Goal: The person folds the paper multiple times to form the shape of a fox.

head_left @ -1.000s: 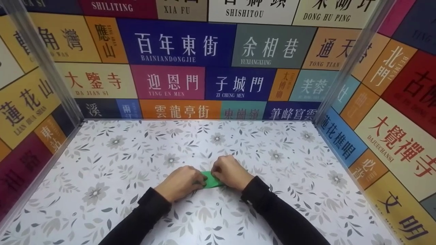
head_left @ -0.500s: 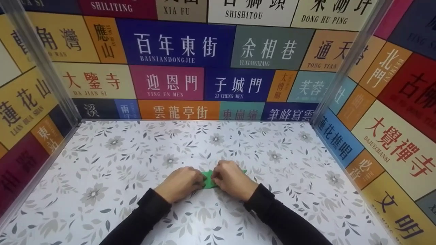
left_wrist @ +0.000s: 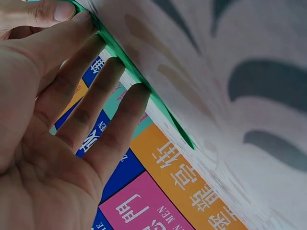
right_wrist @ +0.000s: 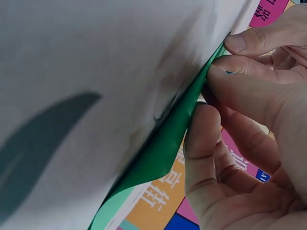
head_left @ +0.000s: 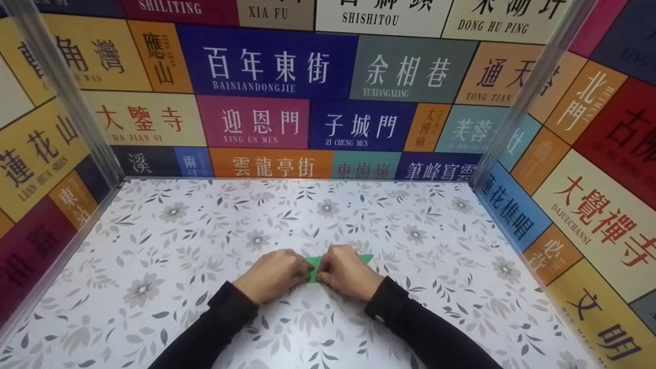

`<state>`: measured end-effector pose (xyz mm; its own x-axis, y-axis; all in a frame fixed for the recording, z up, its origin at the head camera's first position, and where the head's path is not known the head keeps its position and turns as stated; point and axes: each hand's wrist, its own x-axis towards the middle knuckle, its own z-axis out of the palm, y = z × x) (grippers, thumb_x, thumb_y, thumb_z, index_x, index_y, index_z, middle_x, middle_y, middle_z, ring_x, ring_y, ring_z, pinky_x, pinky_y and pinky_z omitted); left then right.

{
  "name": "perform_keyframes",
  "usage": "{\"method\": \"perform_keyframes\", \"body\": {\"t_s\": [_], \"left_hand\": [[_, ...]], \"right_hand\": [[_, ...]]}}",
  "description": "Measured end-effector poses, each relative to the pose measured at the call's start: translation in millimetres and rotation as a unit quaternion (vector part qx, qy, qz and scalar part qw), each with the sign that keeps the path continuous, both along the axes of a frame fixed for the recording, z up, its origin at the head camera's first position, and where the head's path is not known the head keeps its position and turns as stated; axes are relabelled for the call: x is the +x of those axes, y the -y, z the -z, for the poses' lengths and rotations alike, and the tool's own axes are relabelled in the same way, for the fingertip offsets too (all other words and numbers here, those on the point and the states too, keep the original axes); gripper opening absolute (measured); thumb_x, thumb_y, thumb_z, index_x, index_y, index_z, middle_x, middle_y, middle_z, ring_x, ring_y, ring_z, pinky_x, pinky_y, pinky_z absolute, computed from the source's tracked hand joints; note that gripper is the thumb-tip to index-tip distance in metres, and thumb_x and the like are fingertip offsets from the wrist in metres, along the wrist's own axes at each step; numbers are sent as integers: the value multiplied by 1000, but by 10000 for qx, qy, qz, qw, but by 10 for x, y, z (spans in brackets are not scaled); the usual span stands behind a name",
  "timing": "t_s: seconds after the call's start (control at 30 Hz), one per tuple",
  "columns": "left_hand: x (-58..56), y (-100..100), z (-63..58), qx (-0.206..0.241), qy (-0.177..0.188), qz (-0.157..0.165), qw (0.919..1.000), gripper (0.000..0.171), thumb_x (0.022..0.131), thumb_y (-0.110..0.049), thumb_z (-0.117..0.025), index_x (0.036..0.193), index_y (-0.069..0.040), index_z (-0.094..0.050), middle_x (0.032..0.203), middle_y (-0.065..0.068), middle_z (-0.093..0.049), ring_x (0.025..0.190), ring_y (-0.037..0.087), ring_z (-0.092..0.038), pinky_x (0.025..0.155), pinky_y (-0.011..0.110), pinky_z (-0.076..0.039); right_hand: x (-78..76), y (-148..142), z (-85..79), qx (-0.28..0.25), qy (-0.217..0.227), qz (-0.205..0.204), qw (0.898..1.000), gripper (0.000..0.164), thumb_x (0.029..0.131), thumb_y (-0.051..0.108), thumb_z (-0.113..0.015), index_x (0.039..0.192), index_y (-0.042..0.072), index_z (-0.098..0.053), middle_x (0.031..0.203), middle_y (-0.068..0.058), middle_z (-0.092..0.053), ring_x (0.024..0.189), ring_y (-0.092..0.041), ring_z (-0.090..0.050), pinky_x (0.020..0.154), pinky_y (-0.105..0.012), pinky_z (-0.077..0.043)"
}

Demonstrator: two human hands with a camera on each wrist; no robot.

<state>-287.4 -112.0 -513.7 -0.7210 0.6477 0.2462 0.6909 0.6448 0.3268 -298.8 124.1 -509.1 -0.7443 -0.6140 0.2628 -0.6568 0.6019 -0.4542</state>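
Note:
A small folded piece of green paper [head_left: 313, 270] lies on the tabletop at the middle of the head view, partly hidden under both hands. Its pointed end sticks out past my right hand [head_left: 349, 271]. From the left, my left hand [head_left: 274, 275] holds the paper down; in the left wrist view its fingers [left_wrist: 112, 79] stretch fairly straight, fingertips along the green edge. The right wrist view shows my right hand's thumb and bent index finger pinching at the paper [right_wrist: 168, 148], where a flap stands up and shows a lighter green side. Both thumbs are close together.
A white tabletop [head_left: 205, 230] with a grey flower and leaf pattern spreads around the hands. Behind it stands a back wall [head_left: 266, 66] of coloured blocks with Chinese characters. Similar side panels [head_left: 589, 205] rise left and right, with clear strips at the corners.
My right hand has come down and nearer to me over the paper. The paper's pointed end now shows to its right. My left hand stays almost in place.

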Motion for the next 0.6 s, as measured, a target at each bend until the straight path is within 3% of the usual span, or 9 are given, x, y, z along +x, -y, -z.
{"method": "perform_keyframes", "body": {"t_s": [0.17, 0.6], "left_hand": [[-4, 2, 6, 81, 102, -39, 9999, 13, 101, -14, -89, 90, -19, -87, 93, -5, -87, 87, 18, -79, 85, 40, -68], [2, 24, 8, 251, 195, -20, 9995, 8, 97, -15, -93, 103, -19, -92, 103, -4, -91, 98, 21, -85, 94, 43, -70]], "right_hand": [[-30, 0, -13, -17, 192, -75, 9998, 10, 92, 0, -92, 86, 8, -90, 77, -3, -84, 69, -12, -75, 67, -22, -58], [-48, 13, 3, 55, 182, -76, 9998, 11, 90, 1, -94, 85, 7, -87, 77, -4, -82, 69, -9, -71, 66, -20, -56]]}}
